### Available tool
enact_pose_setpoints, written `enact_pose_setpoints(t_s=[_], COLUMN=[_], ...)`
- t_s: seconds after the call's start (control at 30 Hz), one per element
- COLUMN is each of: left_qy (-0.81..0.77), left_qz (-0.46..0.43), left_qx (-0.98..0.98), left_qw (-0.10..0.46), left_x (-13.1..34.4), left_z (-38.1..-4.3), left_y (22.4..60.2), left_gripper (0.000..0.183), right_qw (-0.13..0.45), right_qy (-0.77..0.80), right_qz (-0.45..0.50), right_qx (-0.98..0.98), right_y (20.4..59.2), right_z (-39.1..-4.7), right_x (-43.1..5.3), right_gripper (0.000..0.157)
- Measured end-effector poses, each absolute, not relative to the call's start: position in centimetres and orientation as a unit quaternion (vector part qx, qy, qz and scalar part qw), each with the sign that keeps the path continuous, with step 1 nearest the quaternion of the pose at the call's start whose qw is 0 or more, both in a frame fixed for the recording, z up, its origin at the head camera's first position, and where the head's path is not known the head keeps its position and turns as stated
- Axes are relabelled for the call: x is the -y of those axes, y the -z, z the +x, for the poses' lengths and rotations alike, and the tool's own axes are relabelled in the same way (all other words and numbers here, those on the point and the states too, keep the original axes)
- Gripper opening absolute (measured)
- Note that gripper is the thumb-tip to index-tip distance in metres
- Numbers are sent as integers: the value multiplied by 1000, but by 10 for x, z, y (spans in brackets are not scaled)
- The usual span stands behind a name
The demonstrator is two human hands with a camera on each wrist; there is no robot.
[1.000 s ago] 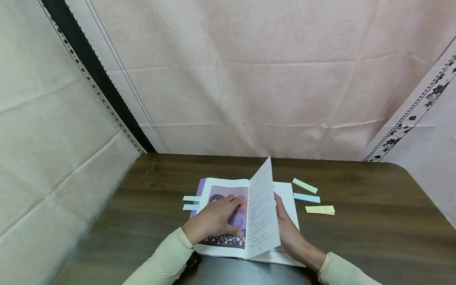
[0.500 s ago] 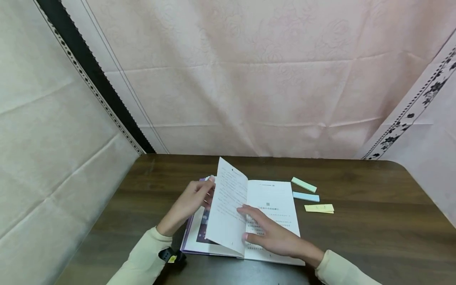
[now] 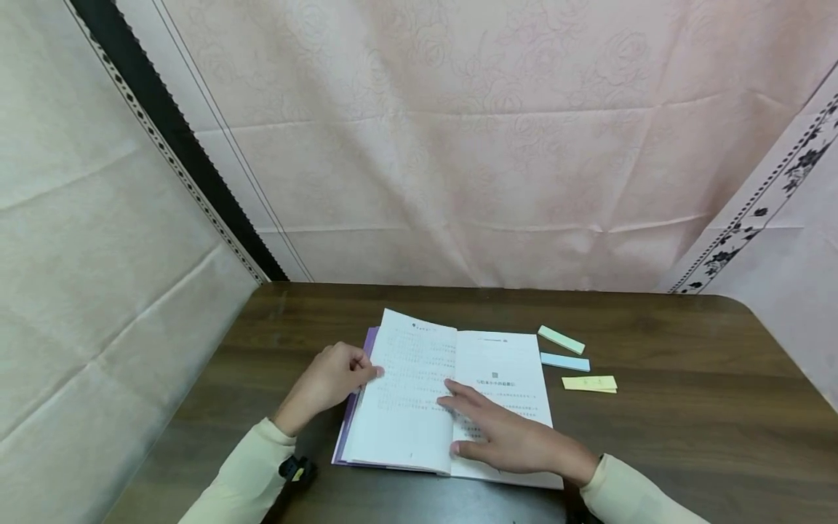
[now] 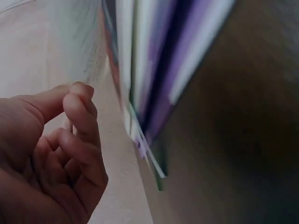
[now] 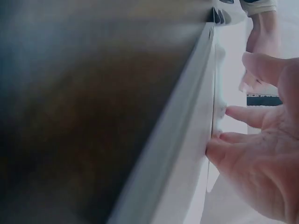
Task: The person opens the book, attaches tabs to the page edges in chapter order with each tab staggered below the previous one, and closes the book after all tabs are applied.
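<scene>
An open book (image 3: 419, 407) with purple covers lies on the table, printed text on both facing pages. My left hand (image 3: 334, 378) is at its left edge, pinching the side of a page (image 4: 77, 46) between thumb and index finger; the other fingers are curled. Across the right page and the gutter rests my right hand (image 3: 500, 433), its fingers spread and nearly straight. In the right wrist view, the fingertips of the right hand (image 5: 266, 135) touch the paper. Thin sticky tabs (image 4: 152, 161) stick out of the book's left side in the left wrist view.
Right of the book lie a green paper strip (image 3: 561, 339), a blue strip (image 3: 565, 362) and yellow strips (image 3: 589, 383). The brown wooden table (image 3: 681, 407) ends at a pale cloth backdrop (image 3: 458, 182). A dark wrist device (image 3: 297, 469) sits at the left sleeve.
A page has swung over from right to left and now lies nearly flat on the picture page. My left hand moved left to its edge; my right hand let it go and settled on the book.
</scene>
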State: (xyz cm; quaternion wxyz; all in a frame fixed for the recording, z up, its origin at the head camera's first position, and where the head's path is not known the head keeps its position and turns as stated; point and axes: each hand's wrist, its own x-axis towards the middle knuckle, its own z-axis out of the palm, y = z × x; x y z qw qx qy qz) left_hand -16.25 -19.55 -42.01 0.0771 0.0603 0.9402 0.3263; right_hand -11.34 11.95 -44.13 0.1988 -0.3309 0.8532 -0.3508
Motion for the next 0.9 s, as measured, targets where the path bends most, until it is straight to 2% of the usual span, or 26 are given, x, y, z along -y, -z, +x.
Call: enact_pose_setpoints(t_s=[0.27,0.4,0.47,0.63,0.9], left_qy=[-160,-95,-112,-165,-133], left_qz=[43,90,140,243,252], left_qx=[-985,-991,-982,-949,-951], left_qw=[51,36,52,110,118], left_x=[181,159,145,116,101], left_z=[-161,-153,-151,-150,-150], left_y=[425,418,416,416,420], left_gripper=[31,62,72,73,79], right_qw=[197,188,179,161,175], right_qy=[296,257,243,233,249], right_qz=[-359,-363,-367,-383,-391], right_qx=[-863,-876,-880,-879,-869], right_y=[434,428,425,424,428], right_z=[-113,-114,-116,-121,-125], right_x=[-122,-119,-117,-116,-118], right_gripper=[62,56,51,42,44])
